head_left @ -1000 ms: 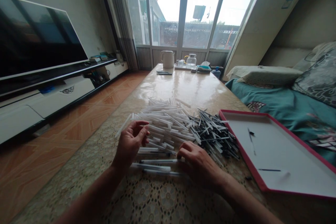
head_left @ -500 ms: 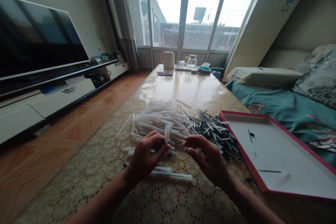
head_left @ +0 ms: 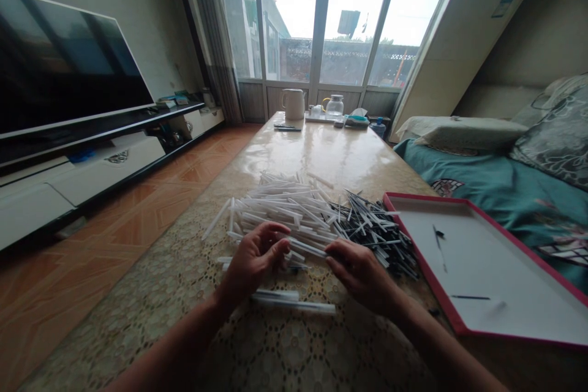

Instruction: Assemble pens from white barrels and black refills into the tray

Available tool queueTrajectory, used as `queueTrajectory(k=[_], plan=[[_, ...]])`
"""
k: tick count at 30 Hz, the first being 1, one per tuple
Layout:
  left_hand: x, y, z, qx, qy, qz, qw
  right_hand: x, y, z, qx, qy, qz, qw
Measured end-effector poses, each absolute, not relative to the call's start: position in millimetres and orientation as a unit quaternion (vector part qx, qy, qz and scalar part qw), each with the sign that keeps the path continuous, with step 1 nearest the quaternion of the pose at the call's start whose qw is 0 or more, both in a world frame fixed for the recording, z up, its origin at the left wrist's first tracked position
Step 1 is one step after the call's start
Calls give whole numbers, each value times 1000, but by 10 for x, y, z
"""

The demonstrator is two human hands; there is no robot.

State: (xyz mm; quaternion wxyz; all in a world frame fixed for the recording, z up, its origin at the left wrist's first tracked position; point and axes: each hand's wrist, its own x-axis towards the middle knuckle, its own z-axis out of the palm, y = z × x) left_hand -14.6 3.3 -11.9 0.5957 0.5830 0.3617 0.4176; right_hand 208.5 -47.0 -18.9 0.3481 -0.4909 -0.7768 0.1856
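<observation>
A translucent white pen barrel lies slanted between my hands, just over the near edge of the pile. My left hand is closed round its left end, with thumb and fingers curled together. At the other end my right hand pinches it between thumb and fingers. Beyond them spreads a heap of similar pen barrels. To the right of that heap lie many thin pen refills with dark and pale parts. Two pen barrels rest on the table closer to me, below my hands.
A shallow red-rimmed box lid sits at the right, holding a few loose pen parts. On the far end of the patterned table stand a jug, a glass pot and a tissue pack. A sofa flanks the right side.
The pen barrel in my left hand has swung from upright to nearly level. My right hand, apart from it before, has closed on its right end.
</observation>
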Motion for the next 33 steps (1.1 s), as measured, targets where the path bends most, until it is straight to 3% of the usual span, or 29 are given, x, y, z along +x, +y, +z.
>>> queueTrajectory(k=[6, 9, 13, 16, 19, 24, 33], plan=[[-165, 6, -132, 776, 369, 362, 361, 2115, -473, -254, -499, -808, 170, 264], [-135, -8, -152, 849, 316, 331, 265, 2076, -488, -264, -480, -810, 217, 259], [-148, -6, -185, 907, 275, 267, 175, 2046, -497, -239, -446, -794, 320, 260], [-168, -25, -163, 922, 271, 231, 151, 2042, -499, -266, -446, -807, 297, 248], [-165, -51, -104, 911, 294, 212, 195, 2038, -499, -331, -475, -828, 193, 226], [-146, -46, -28, 851, 334, 198, 355, 2025, -497, -329, -475, -859, 41, 187], [-125, -70, -44, 612, 382, 190, 666, 1981, -524, -72, -446, -875, -80, 170]])
